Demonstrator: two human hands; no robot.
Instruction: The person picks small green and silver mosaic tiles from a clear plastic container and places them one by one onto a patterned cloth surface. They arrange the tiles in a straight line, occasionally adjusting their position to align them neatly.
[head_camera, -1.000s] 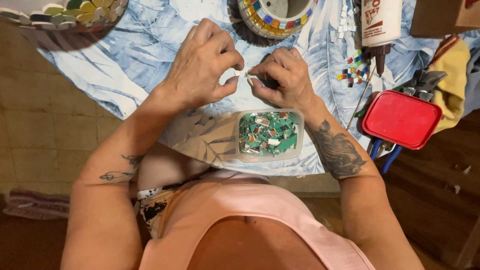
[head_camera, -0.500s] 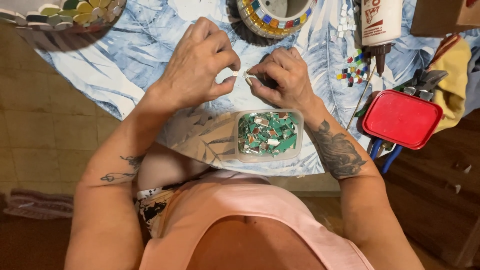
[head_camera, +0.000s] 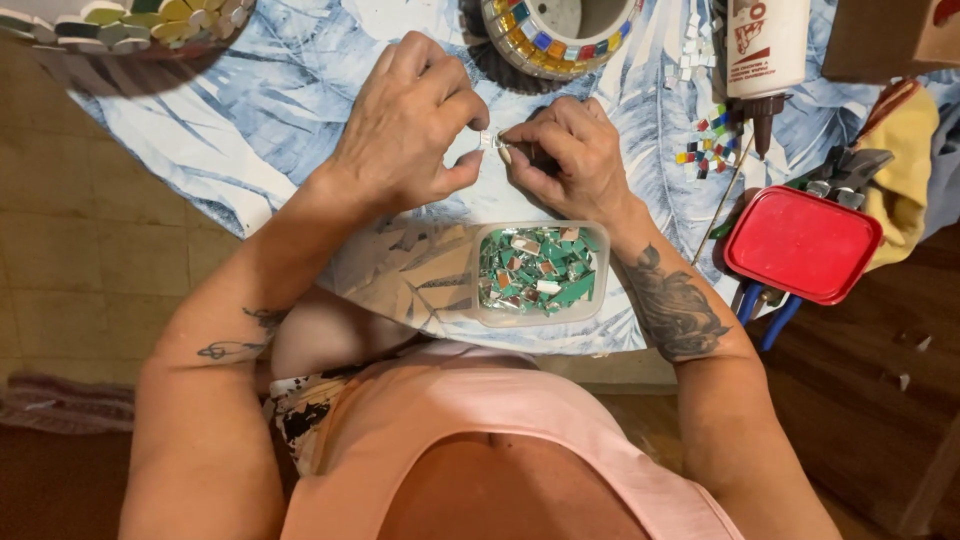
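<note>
Both hands pinch one small white tile piece (head_camera: 487, 140): left hand (head_camera: 405, 125) and right hand (head_camera: 565, 155), beyond the tub of green shards (head_camera: 537, 270).

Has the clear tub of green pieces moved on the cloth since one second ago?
No. The clear tub lies at the same spot beside the red lid, below both hands, as before.

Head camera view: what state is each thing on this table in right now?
Left hand: pinching a small pale tile piece.
Right hand: pinching the same piece.
Clear tub: open, full of green and mixed shards.
Red lid: off, lying flat.
Glue bottle: nozzle pointing toward the person.
Mosaic pot: rim tiled.
</note>
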